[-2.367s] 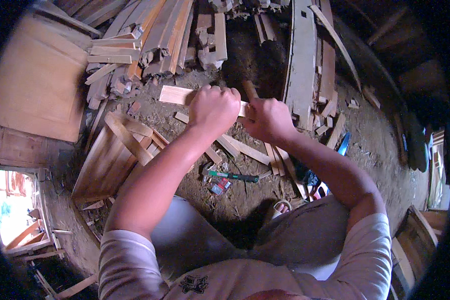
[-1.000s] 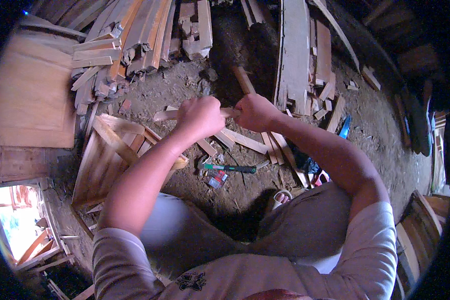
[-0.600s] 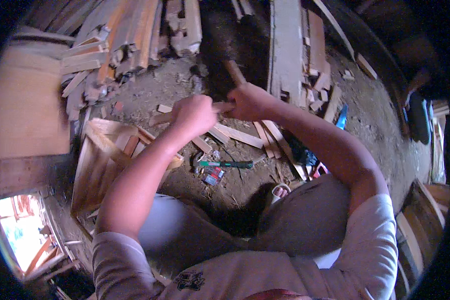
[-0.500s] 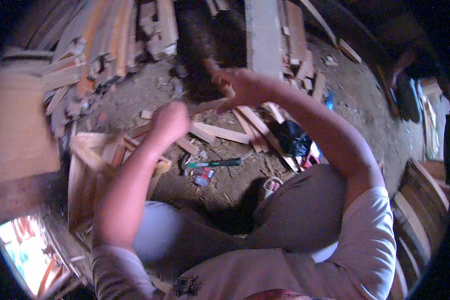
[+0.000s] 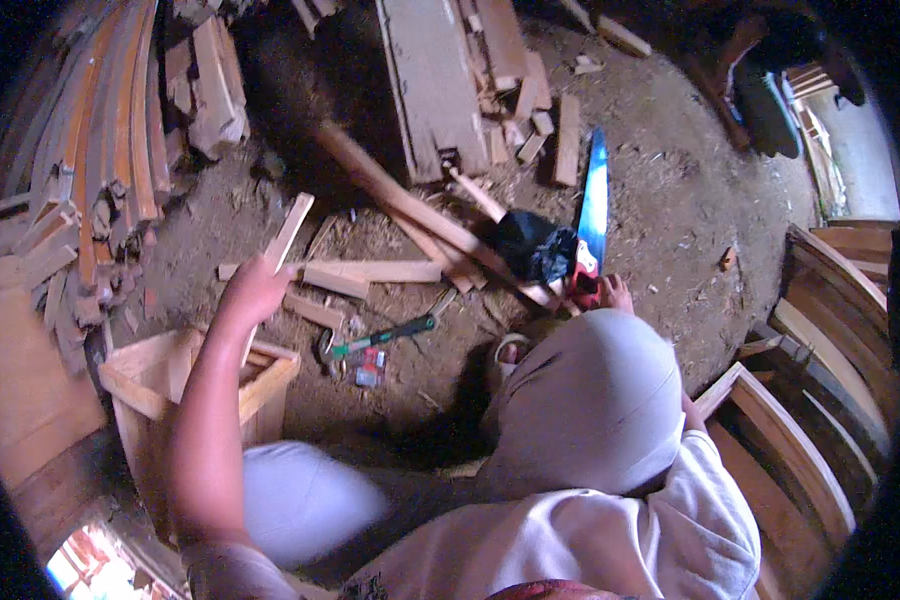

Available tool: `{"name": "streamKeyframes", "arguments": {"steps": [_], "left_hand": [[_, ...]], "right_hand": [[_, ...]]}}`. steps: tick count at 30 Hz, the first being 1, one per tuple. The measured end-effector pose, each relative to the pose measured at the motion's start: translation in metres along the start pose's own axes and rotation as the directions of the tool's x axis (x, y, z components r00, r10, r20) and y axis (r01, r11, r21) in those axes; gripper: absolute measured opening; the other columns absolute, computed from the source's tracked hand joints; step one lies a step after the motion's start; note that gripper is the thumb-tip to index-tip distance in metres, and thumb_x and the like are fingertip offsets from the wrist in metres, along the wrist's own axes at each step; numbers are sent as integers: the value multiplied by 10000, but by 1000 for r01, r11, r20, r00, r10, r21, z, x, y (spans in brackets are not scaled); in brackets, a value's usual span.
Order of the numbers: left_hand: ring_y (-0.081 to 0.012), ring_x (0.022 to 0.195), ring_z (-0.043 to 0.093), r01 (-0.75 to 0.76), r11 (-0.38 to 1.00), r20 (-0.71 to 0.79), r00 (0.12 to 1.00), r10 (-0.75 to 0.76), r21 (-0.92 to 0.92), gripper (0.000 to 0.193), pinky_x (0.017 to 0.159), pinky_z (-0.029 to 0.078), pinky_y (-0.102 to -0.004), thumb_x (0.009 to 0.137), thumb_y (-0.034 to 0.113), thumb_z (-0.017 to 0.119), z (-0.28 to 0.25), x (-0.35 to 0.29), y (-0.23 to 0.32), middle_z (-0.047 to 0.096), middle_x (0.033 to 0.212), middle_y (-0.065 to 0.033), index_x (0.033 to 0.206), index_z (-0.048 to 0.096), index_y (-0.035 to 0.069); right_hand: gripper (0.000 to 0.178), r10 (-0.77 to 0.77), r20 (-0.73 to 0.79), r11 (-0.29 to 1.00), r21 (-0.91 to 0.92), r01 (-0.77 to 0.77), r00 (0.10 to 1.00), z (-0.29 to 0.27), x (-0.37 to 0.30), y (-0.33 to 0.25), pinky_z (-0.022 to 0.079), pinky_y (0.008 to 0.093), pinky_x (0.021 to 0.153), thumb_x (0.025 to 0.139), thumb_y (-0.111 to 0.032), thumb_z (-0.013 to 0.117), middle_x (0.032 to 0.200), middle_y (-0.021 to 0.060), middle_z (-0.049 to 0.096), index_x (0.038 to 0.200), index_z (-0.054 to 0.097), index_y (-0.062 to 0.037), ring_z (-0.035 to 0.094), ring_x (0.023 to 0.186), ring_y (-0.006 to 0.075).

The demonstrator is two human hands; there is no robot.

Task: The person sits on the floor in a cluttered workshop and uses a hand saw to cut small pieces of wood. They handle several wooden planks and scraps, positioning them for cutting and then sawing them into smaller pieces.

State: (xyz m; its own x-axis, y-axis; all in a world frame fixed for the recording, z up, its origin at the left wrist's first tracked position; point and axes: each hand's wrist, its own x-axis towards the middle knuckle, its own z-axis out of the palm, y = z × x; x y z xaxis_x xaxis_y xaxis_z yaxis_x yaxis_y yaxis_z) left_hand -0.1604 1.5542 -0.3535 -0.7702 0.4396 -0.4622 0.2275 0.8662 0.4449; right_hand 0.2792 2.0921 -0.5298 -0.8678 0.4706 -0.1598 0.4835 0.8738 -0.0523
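My left hand (image 5: 253,295) is closed around a short, narrow wooden strip (image 5: 292,232), which points up and away from me. Beyond my raised right knee, my right hand (image 5: 616,293) has its fingers at the red handle (image 5: 583,288) of a hand saw with a shiny blue blade (image 5: 594,190). My knee hides most of that hand. A black plastic bag (image 5: 535,245) lies just left of the saw handle. On the ground between my hands is a hammer (image 5: 385,336) with a green and black grip, beside a small red and clear packet (image 5: 370,366).
A wooden frame-like box (image 5: 140,385) stands by my left arm. Cut wood pieces (image 5: 390,271) and a long strip (image 5: 400,200) lie ahead. Stacked boards (image 5: 100,130) are far left, a wide plank (image 5: 435,90) far ahead. Wooden frames (image 5: 790,440) stand right; another person (image 5: 770,90) is far right.
My right hand has come away from near my left and down to the saw handle. The wooden strip in my left hand now shows clearly. The view has shifted right.
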Motion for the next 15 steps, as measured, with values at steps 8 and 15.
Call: {"name": "streamKeyframes", "arguments": {"steps": [8,15], "left_hand": [[-422,1099,669,155,985,-31,988,-153,79,443,952,505,-486,939,351,677,-9,5,0,694,1134,-269,1158,617,-29],[-415,1034,694,179,979,29,984,-177,-96,424,886,540,-497,887,315,717,-6,4,-8,714,1067,-253,1165,655,1]], "right_hand": [[504,-21,158,999,-37,27,987,-13,-2,-47,511,451,955,873,-290,743,1231,185,646,1277,603,-24,621,1147,347],[519,18,124,997,67,-26,992,-13,-8,-41,506,442,968,886,-284,733,1258,179,634,1299,587,-6,613,1157,338]]}}
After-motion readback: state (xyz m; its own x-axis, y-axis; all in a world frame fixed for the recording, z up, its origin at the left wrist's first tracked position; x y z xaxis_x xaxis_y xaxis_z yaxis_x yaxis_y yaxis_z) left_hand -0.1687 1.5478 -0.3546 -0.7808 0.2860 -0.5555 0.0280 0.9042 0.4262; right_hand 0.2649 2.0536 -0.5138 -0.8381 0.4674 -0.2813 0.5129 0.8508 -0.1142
